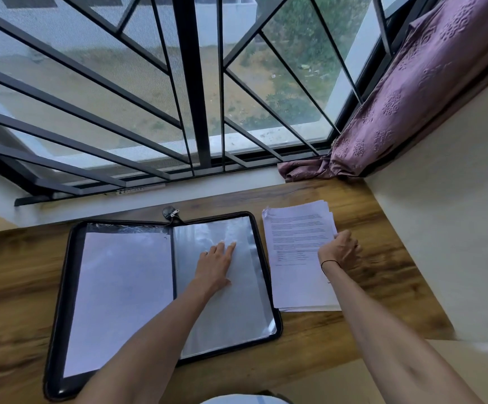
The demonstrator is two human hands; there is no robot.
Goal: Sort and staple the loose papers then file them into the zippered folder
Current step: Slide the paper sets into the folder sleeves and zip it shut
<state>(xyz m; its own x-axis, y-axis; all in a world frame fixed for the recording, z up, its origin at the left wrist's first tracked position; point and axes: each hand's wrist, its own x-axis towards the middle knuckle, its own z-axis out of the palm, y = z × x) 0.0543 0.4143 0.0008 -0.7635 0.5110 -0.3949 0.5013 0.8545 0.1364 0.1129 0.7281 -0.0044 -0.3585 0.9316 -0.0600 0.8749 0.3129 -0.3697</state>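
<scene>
— Where's the folder right now?

— The black zippered folder lies open flat on the wood-grain surface, straight ahead of me at twelve o'clock. Its left half holds a white sheet under clear plastic; its right half shows a shiny clear plastic sleeve. The metal zipper pull sits at the folder's far edge, at its twelve o'clock.

— And your left hand?

— My left hand rests on that clear sleeve, fingers stretched out straight and flat against the plastic, gripping nothing.

— The loose papers?

— The stack of white printed papers lies just beside the folder, at its three o'clock, the sheets slightly fanned at the far corner.

— What are your right fingers doing?

— My right hand is at the stack's right edge, fingers curled, pinching the edge of the top sheets. A thin black band circles that wrist.

— Anything else around?

— A purple embossed curtain hangs at two o'clock, its hem bunched on the surface's far edge, beside the barred window.
</scene>
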